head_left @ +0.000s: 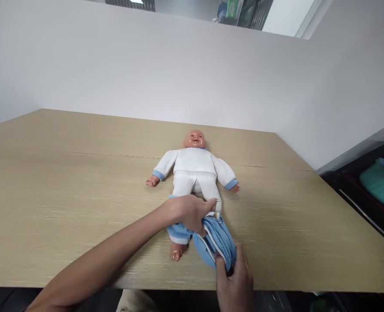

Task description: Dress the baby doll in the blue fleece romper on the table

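Observation:
A baby doll (195, 160) lies on its back, head away from me, in a white top and white leggings. Blue trousers (222, 234) with pale trim are around its lower legs. One bare foot (178, 251) sticks out of the trouser leg on the left; on the right the fabric is bunched up and hides the other foot. My left hand (195, 212) is closed on the upper edge of the bunched fabric, its thumb along the doll's shin. Lower down, my right hand (235, 275) pinches the same bunch between thumb and fingers.
The doll rests on a wooden table (81, 186), close to its front edge. Behind the table stands a white wall (146, 73). To the right, a dark shelf or cart holds a green item (382, 184).

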Action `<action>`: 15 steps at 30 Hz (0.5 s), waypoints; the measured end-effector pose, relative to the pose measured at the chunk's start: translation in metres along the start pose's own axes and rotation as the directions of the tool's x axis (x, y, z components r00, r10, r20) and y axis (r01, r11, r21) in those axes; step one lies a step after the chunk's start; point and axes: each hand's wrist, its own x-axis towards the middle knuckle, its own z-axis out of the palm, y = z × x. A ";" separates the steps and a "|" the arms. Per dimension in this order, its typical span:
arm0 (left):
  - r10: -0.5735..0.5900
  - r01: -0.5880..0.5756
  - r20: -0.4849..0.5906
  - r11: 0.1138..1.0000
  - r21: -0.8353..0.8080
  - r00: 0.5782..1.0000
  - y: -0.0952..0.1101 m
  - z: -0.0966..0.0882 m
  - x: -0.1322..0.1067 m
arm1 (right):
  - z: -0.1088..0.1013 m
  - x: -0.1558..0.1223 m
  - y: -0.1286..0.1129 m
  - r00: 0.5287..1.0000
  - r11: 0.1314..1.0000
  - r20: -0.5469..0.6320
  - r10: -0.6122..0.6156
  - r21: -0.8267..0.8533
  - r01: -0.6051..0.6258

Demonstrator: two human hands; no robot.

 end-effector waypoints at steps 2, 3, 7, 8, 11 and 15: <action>0.026 -0.027 -0.040 0.999 -0.034 0.999 -0.005 0.005 0.001 | 0.001 -0.001 0.004 0.990 0.987 0.078 0.117 0.098 -0.124; 0.035 -0.039 -0.061 0.998 -0.059 0.998 -0.007 0.007 0.000 | 0.001 0.000 0.004 0.980 0.972 0.120 0.158 0.154 -0.175; 0.058 -0.099 -0.188 0.971 -0.217 0.980 -0.013 0.011 -0.007 | 0.001 0.009 -0.008 0.962 0.897 0.200 0.184 0.366 -0.248; 0.061 -0.120 -0.219 0.955 -0.270 0.974 -0.014 0.012 -0.011 | 0.001 0.013 -0.014 0.966 0.880 0.185 0.181 0.407 -0.243; 0.073 -0.192 -0.283 0.887 -0.419 0.956 -0.014 0.017 -0.020 | 0.002 0.026 -0.033 0.971 0.842 0.137 0.194 0.484 -0.237; 0.076 -0.301 -0.377 0.753 -0.585 0.923 -0.013 0.026 -0.027 | -0.006 0.047 -0.053 0.980 0.838 0.133 0.151 0.509 -0.198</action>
